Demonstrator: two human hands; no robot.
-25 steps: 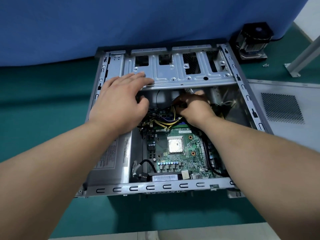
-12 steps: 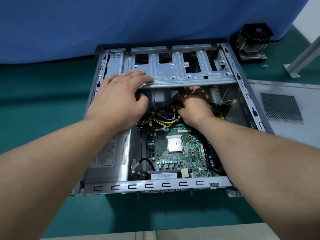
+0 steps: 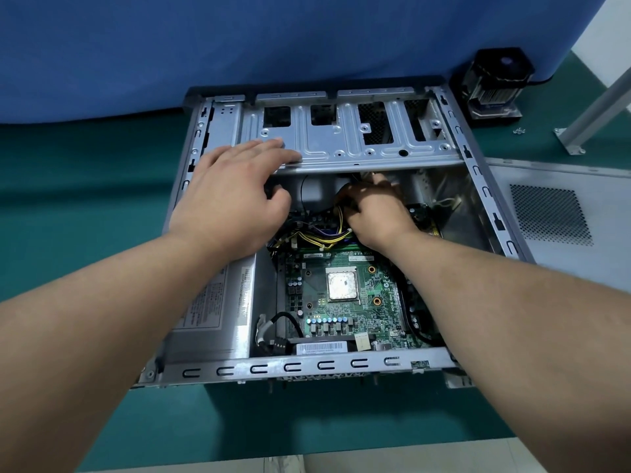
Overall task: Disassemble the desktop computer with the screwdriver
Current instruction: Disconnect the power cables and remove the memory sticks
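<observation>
Mid-frame: cable-unplugging step judged underway, right hand (image 3: 374, 213) curled into cables (image 3: 324, 233), grip unclear; left hand (image 3: 232, 196) flat, open on case (image 3: 341, 145); firm pull needed next.

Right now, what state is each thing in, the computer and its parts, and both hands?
Computer case: lying flat, side open.
Side panel: off, beside the case.
Processor: bare, no cooler on it.
Cooler: removed, standing behind the case.
Left hand: fingers straight, resting on the drive cage.
Right hand: curled among the cables; its grip is hidden.
</observation>
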